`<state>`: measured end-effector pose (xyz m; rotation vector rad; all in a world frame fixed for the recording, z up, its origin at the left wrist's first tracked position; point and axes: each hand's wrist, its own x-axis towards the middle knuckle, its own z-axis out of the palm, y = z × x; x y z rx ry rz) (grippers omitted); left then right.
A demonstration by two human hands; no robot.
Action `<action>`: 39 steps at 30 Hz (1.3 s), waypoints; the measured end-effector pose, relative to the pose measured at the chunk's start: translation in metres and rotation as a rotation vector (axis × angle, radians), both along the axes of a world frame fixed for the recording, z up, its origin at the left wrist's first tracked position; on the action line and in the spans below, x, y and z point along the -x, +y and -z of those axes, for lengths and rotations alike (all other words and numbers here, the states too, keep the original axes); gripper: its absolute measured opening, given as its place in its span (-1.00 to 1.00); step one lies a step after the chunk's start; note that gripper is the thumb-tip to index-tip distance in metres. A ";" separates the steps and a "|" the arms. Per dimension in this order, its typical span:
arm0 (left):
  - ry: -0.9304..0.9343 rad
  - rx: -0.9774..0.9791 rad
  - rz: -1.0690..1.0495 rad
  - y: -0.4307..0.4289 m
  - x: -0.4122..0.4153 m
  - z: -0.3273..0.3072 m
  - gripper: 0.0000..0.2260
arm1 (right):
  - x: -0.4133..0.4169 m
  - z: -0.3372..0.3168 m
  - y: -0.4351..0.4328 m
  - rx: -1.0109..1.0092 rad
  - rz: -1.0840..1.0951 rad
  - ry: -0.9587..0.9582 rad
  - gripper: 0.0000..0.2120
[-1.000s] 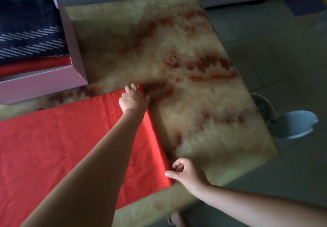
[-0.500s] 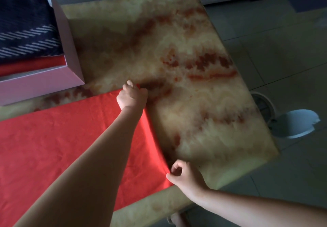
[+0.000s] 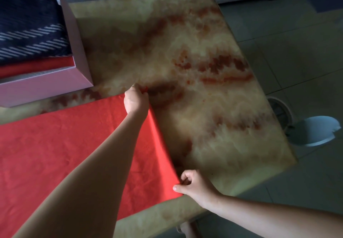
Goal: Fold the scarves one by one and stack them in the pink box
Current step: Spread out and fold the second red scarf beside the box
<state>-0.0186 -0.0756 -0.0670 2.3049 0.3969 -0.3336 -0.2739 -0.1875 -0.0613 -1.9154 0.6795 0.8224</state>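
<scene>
Two corners of the red scarf [image 3: 55,145] are gripped, both on its right short edge; the left hand [image 3: 136,100] curls round the far corner, and the right hand [image 3: 193,184] pinches the near one between thumb and bent fingers; from both sets of fingers the cloth runs leftward, its long axis across the marbled table [image 3: 204,89]; it looks thin, matte and faintly creased; I judge the fold carries this edge left; the pink box [image 3: 46,87], stiff card, sits beyond and left of the left fingers, holding a navy striped scarf [image 3: 31,33] over a folded red scarf [image 3: 37,67].
</scene>
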 end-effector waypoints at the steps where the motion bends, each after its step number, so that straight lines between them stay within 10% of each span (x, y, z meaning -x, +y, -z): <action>1: -0.003 0.061 -0.044 0.004 0.000 -0.001 -0.81 | 0.000 -0.002 0.001 0.018 -0.018 -0.009 -0.75; 12: 0.045 0.427 -0.269 0.061 -0.003 -0.017 -0.94 | -0.012 -0.038 0.042 0.038 -0.294 -0.079 -0.89; 39: -0.072 0.467 -0.470 0.412 0.027 -0.029 -0.93 | -0.055 -0.074 0.327 -0.063 -0.874 -0.138 -0.72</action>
